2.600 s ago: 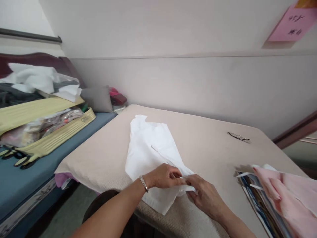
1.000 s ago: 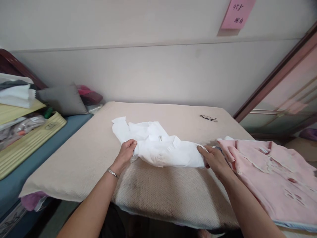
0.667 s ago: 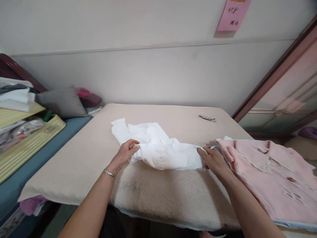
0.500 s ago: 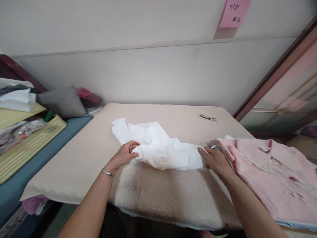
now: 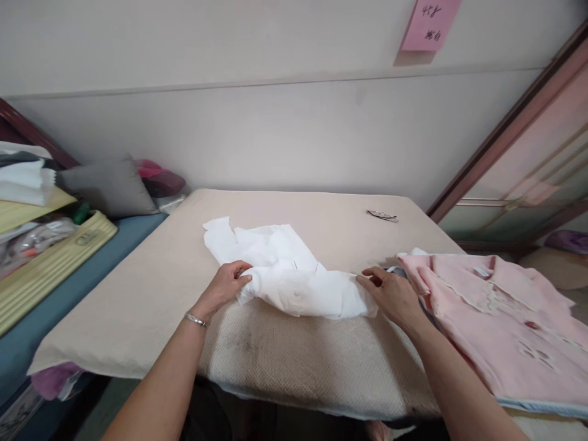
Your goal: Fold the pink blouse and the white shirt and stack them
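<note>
A white shirt (image 5: pixel 316 294), with a small button and a tiny label showing, lies partly folded over on the cloth-covered table in front of me. One loose part of it stretches to the far left. My left hand (image 5: pixel 225 285), with a silver bracelet at the wrist, pinches the fold's left end between thumb and fingers. At the opposite end, my right hand (image 5: pixel 390 294) has its thumb and fingertips closed on the upper edge. The undersides of the layers are hidden.
To the right lies a pink collared garment (image 5: pixel 505 324) on other folded cloth. Glasses (image 5: pixel 382 216) rest toward the table's back. A grey cushion (image 5: pixel 110 187) and yellow slatted panel (image 5: pixel 59 263) stand left. A pink note (image 5: pixel 430 24) hangs on the wall behind.
My right hand has shifted from the fold's right corner to its upper edge, slightly left. The left hand keeps its hold, and the whole view has moved a little.
</note>
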{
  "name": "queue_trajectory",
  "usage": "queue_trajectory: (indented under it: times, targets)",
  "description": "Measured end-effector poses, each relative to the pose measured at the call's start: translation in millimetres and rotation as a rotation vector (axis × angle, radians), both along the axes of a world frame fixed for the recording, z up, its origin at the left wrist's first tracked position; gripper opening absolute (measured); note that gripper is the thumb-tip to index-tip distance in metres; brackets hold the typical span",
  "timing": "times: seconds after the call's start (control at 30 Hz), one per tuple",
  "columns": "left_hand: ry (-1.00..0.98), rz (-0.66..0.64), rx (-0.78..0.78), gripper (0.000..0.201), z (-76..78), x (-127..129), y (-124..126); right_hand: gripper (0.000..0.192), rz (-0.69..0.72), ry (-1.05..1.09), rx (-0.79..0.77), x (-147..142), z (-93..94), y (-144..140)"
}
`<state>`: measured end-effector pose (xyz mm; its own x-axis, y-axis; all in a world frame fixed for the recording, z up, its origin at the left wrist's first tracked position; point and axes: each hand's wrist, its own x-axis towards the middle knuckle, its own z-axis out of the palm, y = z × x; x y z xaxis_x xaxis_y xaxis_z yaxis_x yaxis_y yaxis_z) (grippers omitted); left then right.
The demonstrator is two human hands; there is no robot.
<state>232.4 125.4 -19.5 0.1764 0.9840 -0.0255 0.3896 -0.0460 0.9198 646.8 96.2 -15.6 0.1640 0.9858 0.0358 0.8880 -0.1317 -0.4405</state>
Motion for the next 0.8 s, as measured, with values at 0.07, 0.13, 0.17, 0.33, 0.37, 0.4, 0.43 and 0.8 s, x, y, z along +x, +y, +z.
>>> queue_trajectory:
  times: [0.07,0.13,0.17,0.33,0.37,0.4,0.43,0.8]
  targets:
    - [0.019,-0.007,0.006,0.028,-1.1,-1.0,1.1,0.024,0.022,-0.005,-0.001,-0.1,0.3,-0.5]
    - [0.021,-0.004,-0.001,0.028,-2.6,-2.1,2.1,0.022,0.041,-0.023,-0.002,0.4,0.5,-0.7]
    - [0.021,0.003,-0.005,0.027,-3.5,-2.6,2.5,0.023,0.043,-0.039,-0.003,0.9,0.6,-0.6]
    - [0.020,0.038,-0.015,0.023,-8.3,-5.4,5.3,0.025,0.000,-0.112,-0.002,4.0,0.2,1.3]
    - [0.018,0.038,-0.016,0.022,-9.2,-6.0,5.9,0.025,-0.002,-0.118,0.002,4.5,0.0,1.4]
    - [0.020,0.038,-0.015,0.022,-10.0,-6.5,6.4,0.025,-0.001,-0.119,0.009,4.8,0.0,1.2]
    - [0.024,0.039,-0.014,0.022,-10.8,-7.0,6.8,0.025,0.002,-0.115,0.014,5.0,-0.1,0.9]
    - [0.005,0.066,-0.027,0.022,-6.0,-5.9,5.4,0.026,0.005,-0.100,0.025,12.4,-0.1,0.0]
